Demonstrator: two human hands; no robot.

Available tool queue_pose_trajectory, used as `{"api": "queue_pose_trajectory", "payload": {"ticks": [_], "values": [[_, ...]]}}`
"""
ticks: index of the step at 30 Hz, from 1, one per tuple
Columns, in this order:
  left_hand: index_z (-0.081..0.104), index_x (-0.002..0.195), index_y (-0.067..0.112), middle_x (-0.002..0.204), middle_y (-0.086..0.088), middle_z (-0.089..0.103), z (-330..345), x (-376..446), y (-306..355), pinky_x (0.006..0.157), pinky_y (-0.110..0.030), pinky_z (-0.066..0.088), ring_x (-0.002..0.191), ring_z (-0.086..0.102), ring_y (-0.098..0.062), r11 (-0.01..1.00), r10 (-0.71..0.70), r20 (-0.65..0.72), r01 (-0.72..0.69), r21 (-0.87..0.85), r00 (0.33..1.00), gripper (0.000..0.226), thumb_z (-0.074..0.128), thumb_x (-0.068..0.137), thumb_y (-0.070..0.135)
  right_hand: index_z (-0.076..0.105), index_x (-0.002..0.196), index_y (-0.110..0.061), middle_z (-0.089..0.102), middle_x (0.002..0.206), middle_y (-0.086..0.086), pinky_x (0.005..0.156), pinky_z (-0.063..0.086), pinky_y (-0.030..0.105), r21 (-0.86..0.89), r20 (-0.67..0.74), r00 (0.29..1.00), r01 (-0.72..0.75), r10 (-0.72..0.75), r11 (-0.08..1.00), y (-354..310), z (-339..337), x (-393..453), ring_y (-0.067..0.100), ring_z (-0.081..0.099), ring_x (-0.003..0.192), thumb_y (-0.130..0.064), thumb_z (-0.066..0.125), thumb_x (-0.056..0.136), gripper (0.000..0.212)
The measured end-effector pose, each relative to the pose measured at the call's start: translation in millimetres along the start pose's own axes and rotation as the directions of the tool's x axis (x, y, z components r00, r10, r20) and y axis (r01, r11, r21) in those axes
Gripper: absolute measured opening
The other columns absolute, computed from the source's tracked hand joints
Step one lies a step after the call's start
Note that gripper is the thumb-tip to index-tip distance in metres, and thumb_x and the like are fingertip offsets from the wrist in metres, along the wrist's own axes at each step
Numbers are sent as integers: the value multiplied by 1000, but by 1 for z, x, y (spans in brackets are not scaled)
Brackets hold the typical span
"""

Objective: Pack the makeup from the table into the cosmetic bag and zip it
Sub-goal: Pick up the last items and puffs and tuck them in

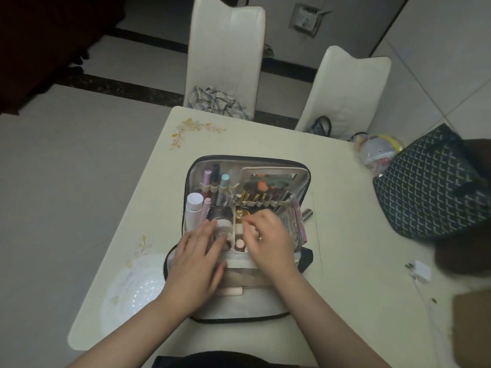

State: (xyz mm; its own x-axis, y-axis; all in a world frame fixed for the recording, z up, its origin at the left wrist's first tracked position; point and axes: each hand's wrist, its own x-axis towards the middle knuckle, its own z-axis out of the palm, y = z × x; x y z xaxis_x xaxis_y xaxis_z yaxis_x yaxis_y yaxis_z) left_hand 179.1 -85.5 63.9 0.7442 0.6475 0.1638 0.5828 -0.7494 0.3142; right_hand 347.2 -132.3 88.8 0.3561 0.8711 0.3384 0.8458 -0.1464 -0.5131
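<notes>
While both hands work inside the open cosmetic bag [247, 235] at the table's [265, 134] middle, the left hand [198, 257] lies flat on a jar [219, 221]; what the curled right hand [268, 239] grasps, I cannot tell. Crowded bottles could tip, and the lipstick [307, 215] just beside the bag might be forgotten.

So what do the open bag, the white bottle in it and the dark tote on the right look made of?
Bag: looks like smooth beige fabric or faux leather with dark piping, matte; its lid looks like clear plastic.
White bottle: probably plastic, plain and matte, with a paler cap.
Tote: likely coated canvas, given its printed chevron pattern and soft slump; hard to confirm.
</notes>
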Motion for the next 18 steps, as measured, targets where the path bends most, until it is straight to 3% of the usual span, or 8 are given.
{"api": "queue_pose_trajectory", "payload": {"ticks": [2,5,8,11,15,18], "values": [[55,121,14,139,-15,44,5,11,16,103,-41,28,130,37,-30,999,47,4,-47,6,999,45,53,80,31,68,89,-16,57,82,-7,67,36,13,21,-177,980,-84,86,996,24,-27,1,5,51,77,-17,59,85,10],[51,129,16,143,-14,43,15,26,42,104,-43,32,134,35,-29,995,97,58,-98,5,994,57,66,76,30,66,93,-16,57,85,-4,68,43,24,48,-212,926,-309,312,950,80,-53,2,7,52,74,-14,57,86,12],[52,131,19,141,-11,46,26,39,67,103,-50,39,133,40,-30,994,75,153,-85,64,985,55,57,80,41,60,117,-14,56,116,6,79,47,30,-97,37,855,-512,517,854,146,-53,0,20,58,93,-13,58,87,30],[58,126,20,130,-12,57,39,50,85,96,-53,45,124,51,-31,994,-9,234,-16,106,972,57,38,82,50,51,130,-14,44,136,9,94,42,32,-239,302,803,-458,514,856,183,-36,-3,24,48,121,-18,60,86,45],[62,122,22,125,-13,61,55,55,96,83,-51,52,117,58,-31,984,-79,322,21,177,943,61,33,80,54,52,128,-13,38,139,12,95,35,25,-151,383,803,-434,458,888,198,-18,13,23,39,128,-19,65,84,47],[62,124,20,131,-16,56,67,52,100,84,-53,51,119,55,-34,975,-88,307,19,223,947,62,31,83,54,49,132,-13,31,143,16,97,36,26,-193,389,791,-431,472,882,213,-8,29,27,36,131,-23,65,84,51]]}}
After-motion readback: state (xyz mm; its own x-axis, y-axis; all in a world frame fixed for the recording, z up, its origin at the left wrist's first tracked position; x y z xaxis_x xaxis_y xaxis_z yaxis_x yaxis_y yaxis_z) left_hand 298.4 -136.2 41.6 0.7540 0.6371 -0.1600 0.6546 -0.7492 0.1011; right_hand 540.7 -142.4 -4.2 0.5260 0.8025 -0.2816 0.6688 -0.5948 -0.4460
